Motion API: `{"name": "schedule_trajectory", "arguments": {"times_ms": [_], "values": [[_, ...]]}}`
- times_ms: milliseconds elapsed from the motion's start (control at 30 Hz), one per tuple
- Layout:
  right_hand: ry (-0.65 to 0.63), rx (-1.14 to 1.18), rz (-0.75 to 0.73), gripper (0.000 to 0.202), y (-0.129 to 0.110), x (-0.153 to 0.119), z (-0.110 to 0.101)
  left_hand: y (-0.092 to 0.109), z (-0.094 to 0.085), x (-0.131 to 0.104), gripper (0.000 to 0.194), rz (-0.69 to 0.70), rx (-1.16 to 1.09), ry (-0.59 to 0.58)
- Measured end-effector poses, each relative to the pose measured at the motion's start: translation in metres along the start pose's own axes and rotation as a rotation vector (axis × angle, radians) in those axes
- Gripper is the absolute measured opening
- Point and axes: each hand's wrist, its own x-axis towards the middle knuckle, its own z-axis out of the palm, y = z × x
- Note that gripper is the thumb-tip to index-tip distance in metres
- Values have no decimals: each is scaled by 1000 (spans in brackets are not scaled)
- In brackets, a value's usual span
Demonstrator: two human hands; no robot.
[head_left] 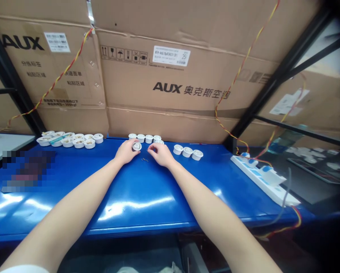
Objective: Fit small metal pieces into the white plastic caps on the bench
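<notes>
My left hand (126, 151) holds a small white round cap-like part (136, 146) just above the blue table (136, 197), near its far edge. My right hand (161, 154) is close beside it, fingers pinched together; what they pinch is too small to make out. A few tiny dark metal pieces (144, 159) lie on the table between the two hands. Right behind the hands stands a short row of the same white round parts (145, 138).
More white parts sit in a cluster at the far left (70, 139) and three at the right (188, 151). A white power strip (265, 179) with red-yellow wires lies at the right. Cardboard boxes (170, 76) wall off the back. A blurred dark object (26, 170) lies left.
</notes>
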Motion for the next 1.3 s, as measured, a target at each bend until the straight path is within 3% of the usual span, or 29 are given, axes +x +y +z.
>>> {"name": "schedule_trajectory", "arguments": {"times_ms": [367, 667, 867, 1300], "values": [[173, 108, -37, 14, -14, 0, 2, 20, -1, 0, 27, 376, 103, 120], [170, 187, 28, 14, -16, -1, 4, 23, -1, 0, 23, 429, 148, 148], [157, 356, 113, 21, -16, 0, 5, 22, 0, -1, 24, 476, 123, 201], [74, 569, 104, 26, -6, 1, 5, 21, -1, -1, 24, 528, 44, 254]]}}
